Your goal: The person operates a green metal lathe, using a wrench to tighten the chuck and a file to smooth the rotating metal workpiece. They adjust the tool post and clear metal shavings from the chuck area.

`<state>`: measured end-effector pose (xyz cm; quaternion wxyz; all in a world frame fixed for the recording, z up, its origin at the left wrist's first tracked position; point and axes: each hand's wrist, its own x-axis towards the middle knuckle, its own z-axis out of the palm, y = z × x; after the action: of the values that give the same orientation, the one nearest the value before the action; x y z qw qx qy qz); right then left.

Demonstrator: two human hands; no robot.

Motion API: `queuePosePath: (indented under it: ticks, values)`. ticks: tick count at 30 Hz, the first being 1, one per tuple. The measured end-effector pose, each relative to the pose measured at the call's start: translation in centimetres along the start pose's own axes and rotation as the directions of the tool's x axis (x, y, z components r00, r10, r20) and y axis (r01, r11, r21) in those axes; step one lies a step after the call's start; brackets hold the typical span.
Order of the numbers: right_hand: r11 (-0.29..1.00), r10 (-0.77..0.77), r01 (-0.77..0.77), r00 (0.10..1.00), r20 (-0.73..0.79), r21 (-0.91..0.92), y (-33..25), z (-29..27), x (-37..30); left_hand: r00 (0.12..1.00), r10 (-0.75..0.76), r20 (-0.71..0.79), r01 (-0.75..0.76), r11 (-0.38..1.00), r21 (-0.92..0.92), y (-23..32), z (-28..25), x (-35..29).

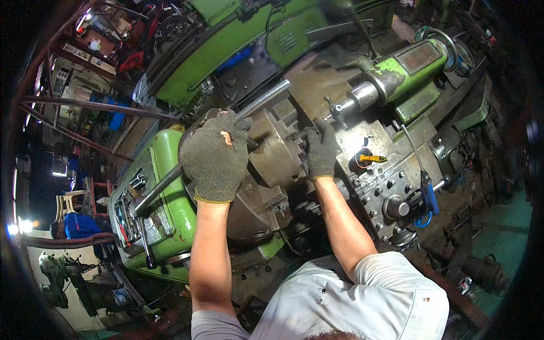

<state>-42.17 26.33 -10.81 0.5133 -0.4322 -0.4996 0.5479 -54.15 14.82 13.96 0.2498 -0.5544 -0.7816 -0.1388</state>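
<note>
My left hand [218,158], in a dark grey knit glove with a hole in its back, is closed around a long steel bar [161,192]. The bar runs slantwise under the palm, and its far end shows beyond the fingers. Beside this hand is the large steel lathe chuck [277,150] with its stepped jaws. My right hand [322,150], gloved likewise, is at the right face of the chuck, by the jaws. Its fingers are bent, and what they grip there is hidden.
The green headstock [170,164] carries loose tools in a tray [139,212] and a lever. To the right are the tool post block [391,201] with bolts, a yellow-handled tool [373,158] and a blue-gripped lever [429,195]. The green tailstock [408,68] stands at the far right.
</note>
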Motion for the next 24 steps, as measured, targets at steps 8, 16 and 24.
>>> queuePosePath:
  ticks: [8, 16, 24]
  values:
    - [0.999, -0.038, 0.040, 0.998, 0.049, -0.034, -0.2, 0.1, -0.3, 0.999, 0.046, -0.012, -0.046, 0.999, -0.014, -0.9, 0.8, 1.3]
    - [0.993, -0.044, 0.049, 0.998, 0.047, -0.109, -1.9, 0.4, -0.1, 0.999, 0.039, -0.018, -0.039, 0.999, -0.006, -1.3, 1.1, 1.3]
    - [0.975, -0.109, 0.119, 0.992, 0.059, -0.186, -0.9, 0.5, 0.0, 0.997, 0.068, -0.038, -0.069, 0.997, -0.036, -1.4, 1.3, 1.3]
